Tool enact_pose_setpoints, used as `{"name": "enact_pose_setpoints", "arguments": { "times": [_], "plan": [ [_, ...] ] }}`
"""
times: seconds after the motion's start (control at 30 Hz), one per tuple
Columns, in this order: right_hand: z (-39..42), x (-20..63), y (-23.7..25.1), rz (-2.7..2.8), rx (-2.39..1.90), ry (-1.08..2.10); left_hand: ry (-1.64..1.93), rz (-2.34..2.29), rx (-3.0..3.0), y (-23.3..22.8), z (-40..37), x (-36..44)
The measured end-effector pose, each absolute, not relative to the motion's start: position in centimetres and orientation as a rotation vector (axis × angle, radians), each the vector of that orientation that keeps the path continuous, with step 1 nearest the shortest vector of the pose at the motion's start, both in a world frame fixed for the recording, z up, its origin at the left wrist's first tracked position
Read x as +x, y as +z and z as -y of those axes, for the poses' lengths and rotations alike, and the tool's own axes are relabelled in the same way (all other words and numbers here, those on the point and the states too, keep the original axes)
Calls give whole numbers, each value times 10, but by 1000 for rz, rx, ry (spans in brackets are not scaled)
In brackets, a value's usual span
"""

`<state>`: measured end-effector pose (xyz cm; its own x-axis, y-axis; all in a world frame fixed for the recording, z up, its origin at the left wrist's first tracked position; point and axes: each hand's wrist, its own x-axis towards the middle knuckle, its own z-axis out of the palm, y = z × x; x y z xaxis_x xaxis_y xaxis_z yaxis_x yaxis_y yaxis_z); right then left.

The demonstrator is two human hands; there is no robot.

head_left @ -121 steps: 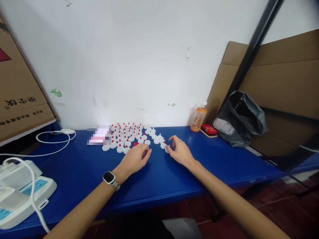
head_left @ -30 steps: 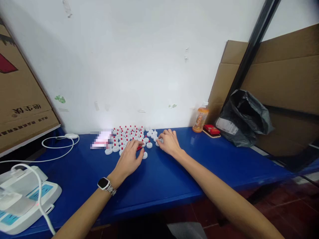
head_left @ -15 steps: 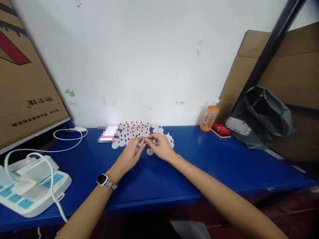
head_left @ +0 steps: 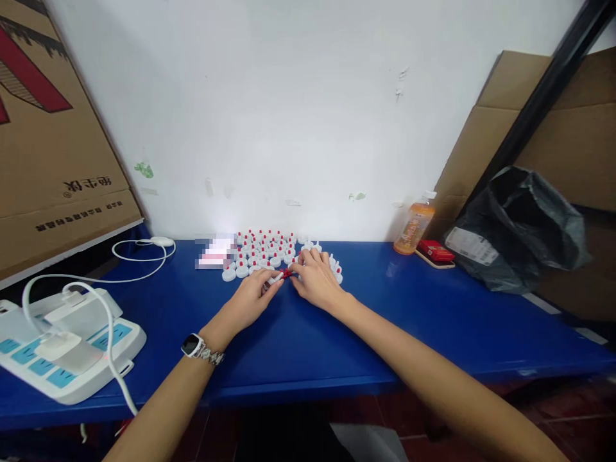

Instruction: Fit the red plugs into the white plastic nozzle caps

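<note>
A: What are the hands on?

B: They meet at the near edge of the cluster of caps. The left hand (head_left: 255, 296) pinches a white cap (head_left: 275, 278) between thumb and forefinger, fingers narrowed around it. The right hand (head_left: 314, 280), curled, holds a small red plug (head_left: 287, 274) at its fingertips, right against that cap.

A: Is the plug seated?

B: I cannot tell; the two pieces touch, but the joint is too small to read.

A: How much looks done?

B: Just beyond the knuckles of both hands, most of the white caps with red plugs (head_left: 262, 251) already stand in rows, red tips up. By the right hand's far side a few plain white caps (head_left: 337, 274) sit without red, so I'd judge the bulk finished and a handful left.

A: Anything else around?

B: Well off to the left wrist's side, a white power strip (head_left: 62, 346) on the blue table (head_left: 298, 346); well to the right, an orange bottle (head_left: 410, 230) and a black bag (head_left: 520, 224).
</note>
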<state>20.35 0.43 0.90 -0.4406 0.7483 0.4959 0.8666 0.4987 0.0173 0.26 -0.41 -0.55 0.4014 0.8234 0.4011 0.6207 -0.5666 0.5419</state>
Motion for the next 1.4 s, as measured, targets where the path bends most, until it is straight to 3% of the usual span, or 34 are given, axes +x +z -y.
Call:
{"name": "enact_pose_setpoints", "arguments": {
  "times": [0.37, 0.6, 0.8, 1.07, 1.4],
  "plan": [
    [-22, 200, 5, 2306, -1255, -355, 823, -1231, 2323, -3, 17, 4],
    [-8, 206, 9, 1879, -1022, 418, 891, -1135, 2303, -2, 22, 11],
    [8, 196, 6, 1891, -931, 673, 903, -1110, 2306, -13, 24, 12],
    [15, 183, 2, 1738, -895, 753, 931, -1035, 2278, -14, 28, 16],
    [22, 177, -2, 1809, -878, 488, 969, -1034, 2232, -20, 24, 21]
  ]
}}
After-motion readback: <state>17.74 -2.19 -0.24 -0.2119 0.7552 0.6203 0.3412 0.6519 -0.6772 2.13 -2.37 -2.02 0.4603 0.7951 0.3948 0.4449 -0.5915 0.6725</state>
